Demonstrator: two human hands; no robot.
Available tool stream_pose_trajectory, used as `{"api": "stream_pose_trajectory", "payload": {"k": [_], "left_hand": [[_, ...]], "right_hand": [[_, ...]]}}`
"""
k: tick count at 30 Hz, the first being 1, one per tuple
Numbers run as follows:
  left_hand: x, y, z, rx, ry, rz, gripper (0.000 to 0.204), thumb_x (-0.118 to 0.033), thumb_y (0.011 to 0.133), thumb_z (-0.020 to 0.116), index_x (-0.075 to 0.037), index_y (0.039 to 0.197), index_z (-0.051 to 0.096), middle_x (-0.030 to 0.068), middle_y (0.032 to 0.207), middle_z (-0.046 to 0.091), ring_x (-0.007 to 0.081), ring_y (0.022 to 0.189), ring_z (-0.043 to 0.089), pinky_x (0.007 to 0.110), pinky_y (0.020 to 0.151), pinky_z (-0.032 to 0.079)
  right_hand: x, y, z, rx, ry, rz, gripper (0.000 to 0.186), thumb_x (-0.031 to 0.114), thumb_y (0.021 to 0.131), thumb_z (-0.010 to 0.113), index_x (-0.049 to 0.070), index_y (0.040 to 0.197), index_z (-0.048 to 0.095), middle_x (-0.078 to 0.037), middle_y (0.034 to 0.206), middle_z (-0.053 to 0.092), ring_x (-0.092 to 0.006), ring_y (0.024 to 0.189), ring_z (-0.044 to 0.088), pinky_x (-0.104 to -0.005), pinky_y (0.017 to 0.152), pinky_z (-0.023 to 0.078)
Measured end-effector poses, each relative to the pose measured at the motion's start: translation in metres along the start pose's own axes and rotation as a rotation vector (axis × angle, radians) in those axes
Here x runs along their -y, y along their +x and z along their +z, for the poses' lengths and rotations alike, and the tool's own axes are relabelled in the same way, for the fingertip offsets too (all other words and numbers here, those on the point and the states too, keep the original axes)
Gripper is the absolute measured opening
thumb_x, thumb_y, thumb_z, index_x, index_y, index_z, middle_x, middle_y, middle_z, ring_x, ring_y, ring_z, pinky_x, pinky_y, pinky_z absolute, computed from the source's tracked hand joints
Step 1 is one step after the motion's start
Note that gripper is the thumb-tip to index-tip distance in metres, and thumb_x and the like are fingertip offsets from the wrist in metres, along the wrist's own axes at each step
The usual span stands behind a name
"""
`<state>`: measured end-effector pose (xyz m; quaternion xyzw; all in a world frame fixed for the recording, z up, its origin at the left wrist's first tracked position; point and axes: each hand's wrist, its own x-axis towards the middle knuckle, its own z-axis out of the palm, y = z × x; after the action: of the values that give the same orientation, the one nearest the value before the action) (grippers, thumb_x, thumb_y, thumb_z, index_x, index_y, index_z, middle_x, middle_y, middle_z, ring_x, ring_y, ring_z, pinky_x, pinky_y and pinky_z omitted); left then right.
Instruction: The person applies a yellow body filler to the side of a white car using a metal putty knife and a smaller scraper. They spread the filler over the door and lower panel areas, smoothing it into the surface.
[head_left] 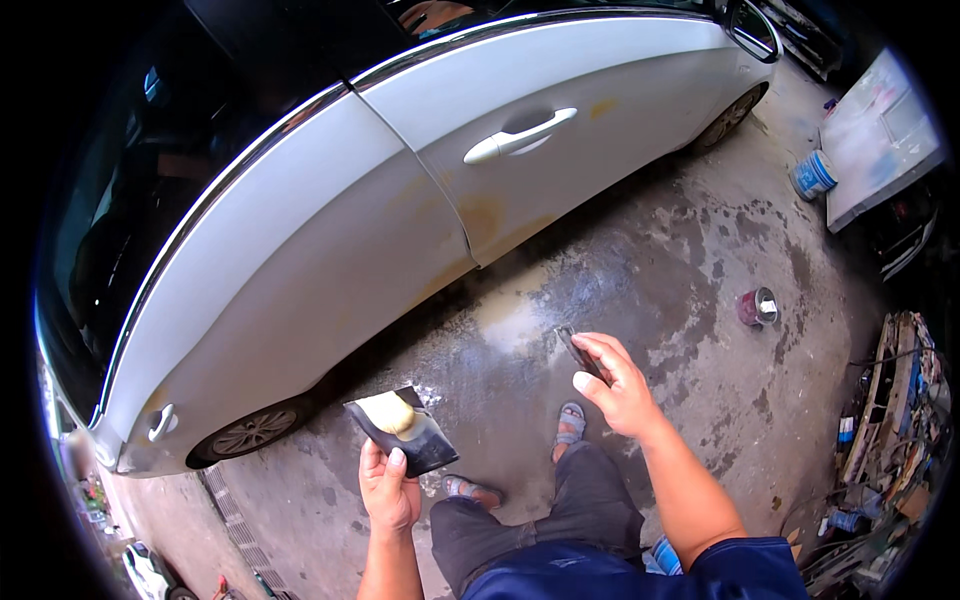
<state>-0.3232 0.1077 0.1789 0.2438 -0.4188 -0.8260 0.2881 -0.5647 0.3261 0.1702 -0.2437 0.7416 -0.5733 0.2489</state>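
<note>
My left hand grips the edge of a flat black plate, thumb on top. A pale yellow lump of paste lies on the plate. To the right, my right hand is closed around a dark, thin spreader, its far edge pointing up and left, apart from the plate. Beyond both hands stands a silver-white car. Yellowish-brown patches show on its door around the seam, below the white door handle. Neither hand touches the car.
A dark red can stands on the stained concrete floor at right. Farther back, a blue and white bucket is beside a leaning pale panel. Piled scrap lines the right edge. A drain grate runs at lower left.
</note>
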Motion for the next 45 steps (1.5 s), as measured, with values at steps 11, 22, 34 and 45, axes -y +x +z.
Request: {"api": "stream_pose_trajectory", "payload": {"k": [11,22,34,45], "left_hand": [[0.190,0.137,-0.060,-0.058,-0.109,-0.013,0.043,-0.002,0.085,0.055,0.001,0.127,0.048,0.0156,0.125,0.058,0.0271,0.116,0.057,0.041,0.101,0.046],[0.293,0.233,-0.127,0.049,-0.113,0.160,0.043,-0.001,0.083,0.054,0.002,0.126,0.049,0.0152,0.123,0.059,0.0266,0.113,0.058,0.041,0.101,0.046],[0.296,0.204,-0.125,0.418,-0.315,-0.278,0.043,-0.005,0.080,0.062,0.006,0.121,0.054,0.0233,0.122,0.059,0.0303,0.107,0.060,0.044,0.096,0.047],[0.278,0.170,-0.146,0.211,-0.249,-0.055,0.044,-0.002,0.080,0.065,0.007,0.121,0.053,0.0175,0.111,0.064,0.0282,0.101,0.063,0.041,0.092,0.050]], "right_hand": [[-0.121,0.203,0.009,-0.193,-0.766,-0.508,0.049,0.020,0.081,0.064,0.009,0.128,0.055,-0.012,0.136,0.044,-0.0371,0.117,0.041,-0.0472,0.098,0.038],[-0.173,0.286,0.084,-0.505,-0.869,-0.936,0.051,0.017,0.081,0.065,0.014,0.130,0.054,-0.009,0.138,0.040,-0.0348,0.113,0.041,-0.0477,0.094,0.039],[-0.266,0.215,0.147,0.789,0.791,-0.263,0.063,0.037,0.098,0.048,-0.007,0.141,0.034,-0.023,0.136,0.048,-0.0283,0.127,0.048,-0.0408,0.109,0.033],[-0.155,0.370,0.137,-0.712,-0.809,-1.277,0.079,0.046,0.095,0.045,-0.002,0.150,0.013,-0.021,0.157,0.010,-0.0378,0.146,0.006,-0.0550,0.115,0.001]]}}
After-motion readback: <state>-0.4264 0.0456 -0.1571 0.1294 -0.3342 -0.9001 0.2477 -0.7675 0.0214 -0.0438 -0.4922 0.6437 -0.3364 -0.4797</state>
